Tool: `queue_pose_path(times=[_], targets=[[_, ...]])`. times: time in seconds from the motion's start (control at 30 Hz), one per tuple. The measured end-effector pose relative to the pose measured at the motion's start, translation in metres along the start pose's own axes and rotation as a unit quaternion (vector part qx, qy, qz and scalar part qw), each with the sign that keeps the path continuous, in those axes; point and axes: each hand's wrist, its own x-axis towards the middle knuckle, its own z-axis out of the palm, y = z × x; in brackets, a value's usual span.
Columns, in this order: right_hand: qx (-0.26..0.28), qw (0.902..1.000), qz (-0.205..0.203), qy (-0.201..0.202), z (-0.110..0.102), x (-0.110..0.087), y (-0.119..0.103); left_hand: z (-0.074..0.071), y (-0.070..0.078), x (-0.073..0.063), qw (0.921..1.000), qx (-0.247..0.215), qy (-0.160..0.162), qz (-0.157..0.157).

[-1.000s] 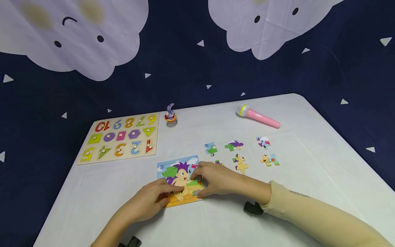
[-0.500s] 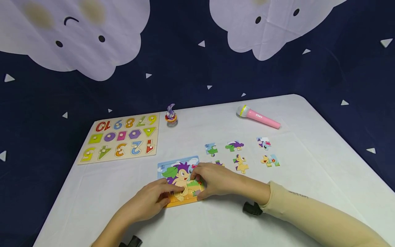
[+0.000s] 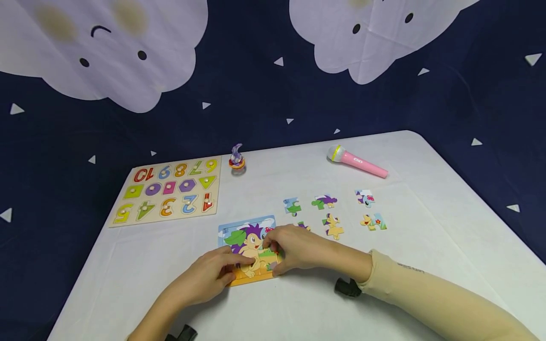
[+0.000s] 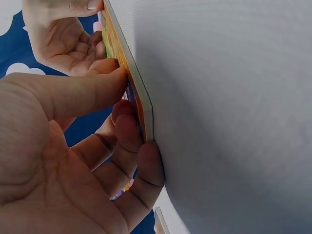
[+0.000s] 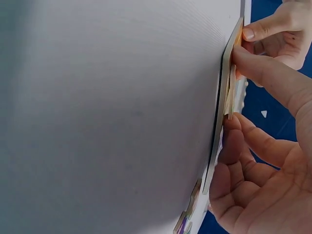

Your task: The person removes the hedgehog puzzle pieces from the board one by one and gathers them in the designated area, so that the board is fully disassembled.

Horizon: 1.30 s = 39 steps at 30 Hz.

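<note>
A hedgehog jigsaw board lies flat on the white table in front of the person. The left hand rests on its left side, index finger stretched across the picture and thumb near the front edge. From the right, the other hand pinches a puzzle piece between thumb and index finger. In the right wrist view that piece stands slightly raised over the board's right side. The right hand covers part of the picture in the head view. Both wrist views show the fingertips low at the board's edges.
Loose jigsaw pieces lie in rows beyond the right forearm, one partly behind that hand. A wooden number board is at the back left, beside a small purple toy figure. A pink toy microphone lies at the back right.
</note>
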Motion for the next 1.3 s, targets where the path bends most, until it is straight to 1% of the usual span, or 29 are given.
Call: queue_pose_path(times=[0.17, 0.37, 0.53, 1.0, 1.3], targets=[[-0.011, 0.9999, 0.011, -0.002, 0.0002, 0.0010, -0.0006, 0.0000, -0.0001, 0.0007, 1.0000, -0.005, -0.001, 0.003], [-0.026, 0.9997, -0.004, 0.005, 0.0000, -0.0002, -0.0005, 0.0001, 0.0002, 0.0007, 0.9999, -0.014, 0.001, -0.001], [-0.030, 0.9995, -0.006, 0.009, -0.0003, -0.0009, -0.0010, 0.0002, -0.0012, 0.0012, 0.9999, -0.014, 0.002, 0.003], [0.009, 0.9999, 0.002, 0.010, 0.0015, -0.0025, -0.0027, 0.0004, -0.0029, 0.0017, 0.9998, -0.019, 0.000, 0.010], [-0.036, 0.9990, -0.009, 0.026, 0.0008, -0.0066, -0.0082, -0.0012, -0.0025, 0.0007, 0.9997, -0.019, 0.002, 0.016]])
